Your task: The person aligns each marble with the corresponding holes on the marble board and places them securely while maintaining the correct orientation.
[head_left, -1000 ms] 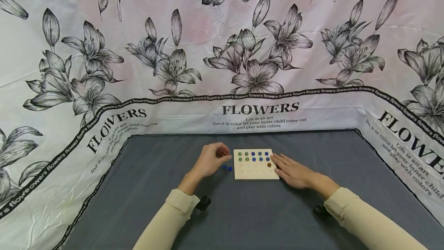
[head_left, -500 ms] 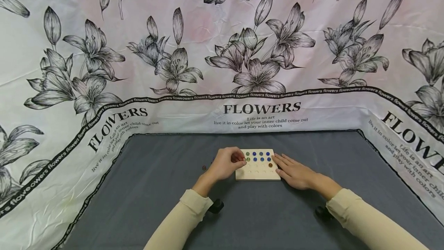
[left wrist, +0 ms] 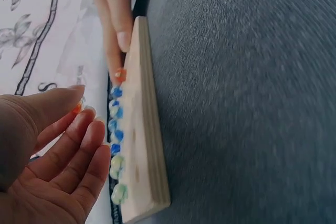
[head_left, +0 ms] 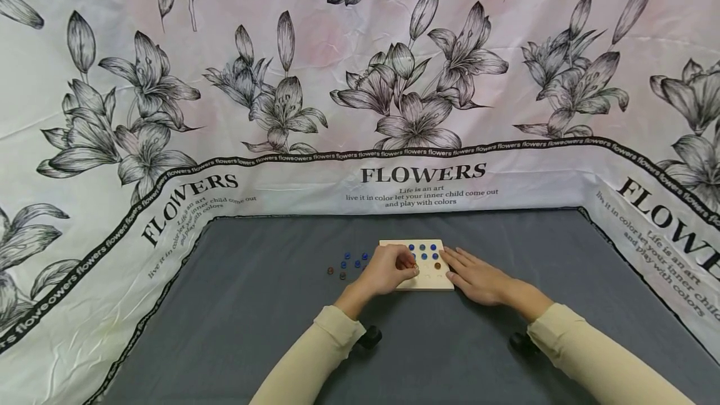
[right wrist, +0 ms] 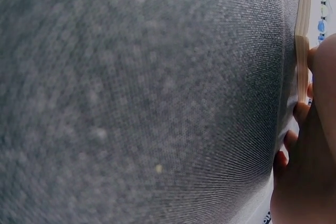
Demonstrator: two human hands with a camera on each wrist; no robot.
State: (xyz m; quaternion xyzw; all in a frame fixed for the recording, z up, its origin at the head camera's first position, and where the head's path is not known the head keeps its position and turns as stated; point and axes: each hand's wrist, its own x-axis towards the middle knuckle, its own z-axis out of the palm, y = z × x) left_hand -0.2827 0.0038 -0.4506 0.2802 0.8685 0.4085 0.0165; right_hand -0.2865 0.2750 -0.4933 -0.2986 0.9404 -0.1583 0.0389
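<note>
A: What does the left hand hold?
B: An orange marble, pinched between thumb and fingers, over the pale board.
A: The right hand?
B: Fingers extended, touching the board's right edge, gripping nothing.
A: Loose marbles?
B: Blue marbles and brown marbles, left of the board.

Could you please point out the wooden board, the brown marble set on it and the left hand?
Wooden board [head_left: 432, 284]: head view, bare wood near its lower right corner.
Brown marble [head_left: 437, 265]: head view, middle of its visible surface.
Left hand [head_left: 387, 269]: head view, back of the hand.
</note>
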